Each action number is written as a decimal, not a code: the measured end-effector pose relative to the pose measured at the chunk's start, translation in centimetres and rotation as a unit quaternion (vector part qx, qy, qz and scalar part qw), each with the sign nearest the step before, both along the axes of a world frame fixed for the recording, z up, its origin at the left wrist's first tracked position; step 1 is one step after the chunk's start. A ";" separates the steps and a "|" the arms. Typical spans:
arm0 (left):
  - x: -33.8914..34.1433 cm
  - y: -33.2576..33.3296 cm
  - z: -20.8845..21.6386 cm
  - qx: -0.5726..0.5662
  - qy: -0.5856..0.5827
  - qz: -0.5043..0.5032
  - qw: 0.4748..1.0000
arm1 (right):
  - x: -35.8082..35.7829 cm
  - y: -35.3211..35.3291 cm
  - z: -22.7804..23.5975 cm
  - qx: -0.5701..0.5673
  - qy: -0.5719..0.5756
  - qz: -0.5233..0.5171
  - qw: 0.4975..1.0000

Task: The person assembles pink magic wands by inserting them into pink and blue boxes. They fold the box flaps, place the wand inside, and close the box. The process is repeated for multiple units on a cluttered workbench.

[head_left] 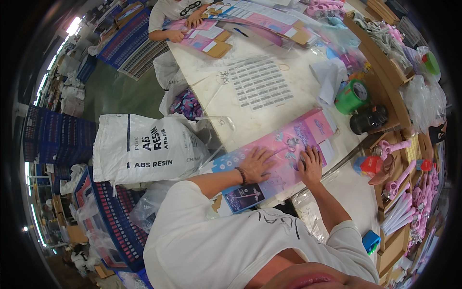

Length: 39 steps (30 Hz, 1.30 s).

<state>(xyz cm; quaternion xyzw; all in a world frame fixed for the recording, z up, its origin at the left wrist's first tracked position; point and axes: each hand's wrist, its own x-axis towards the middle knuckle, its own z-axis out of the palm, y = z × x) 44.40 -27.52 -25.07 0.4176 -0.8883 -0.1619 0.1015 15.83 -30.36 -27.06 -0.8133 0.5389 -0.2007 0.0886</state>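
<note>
A long flat pink and blue printed cardboard sheet, like an unfolded box (284,153), lies slanted across the near part of the white table. My left hand (257,166) is spread flat on its middle, a dark beaded bracelet at the wrist. Closer to the right end, my right hand (311,165) presses on the same cardboard with its fingers stretched out. A small dark patch shows by the right thumb, and I cannot make out what it is.
A printed label sheet (260,82) lies farther up the table. Green tape rolls (352,97) and a dark jar (368,119) stand right. A stuffed white sack (149,149) sits left. At the far side another person's hands (194,19) rest near similar flat boxes (207,36).
</note>
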 end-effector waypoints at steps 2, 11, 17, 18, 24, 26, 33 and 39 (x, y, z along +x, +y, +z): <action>0.1 0.0 0.0 0.003 -0.003 0.001 1.000 | 0.2 -0.5 0.5 0.010 0.000 0.001 1.000; 0.0 0.0 0.4 0.024 -0.024 0.008 0.999 | 2.7 -4.0 1.3 -0.010 0.031 0.048 0.998; 0.1 -0.1 0.6 0.018 -0.011 0.006 1.000 | 2.7 -3.9 1.2 0.018 0.032 0.038 0.999; 0.1 -0.2 0.6 0.027 -0.008 0.007 1.000 | 2.7 -3.9 1.3 0.019 0.031 0.037 0.999; 0.2 -0.2 0.1 0.018 0.014 0.007 1.000 | 2.8 -4.0 1.4 0.029 0.035 0.035 0.998; 0.2 -0.2 0.1 0.023 0.018 0.006 1.000 | 2.8 -4.0 1.3 0.028 0.035 0.035 0.998; 0.2 0.0 0.2 0.008 0.025 0.009 1.000 | 2.6 -4.0 1.0 0.022 0.034 0.037 0.998; 0.2 -0.2 0.3 0.007 0.019 0.006 1.000 | 2.6 -4.0 0.8 0.012 0.034 0.035 0.999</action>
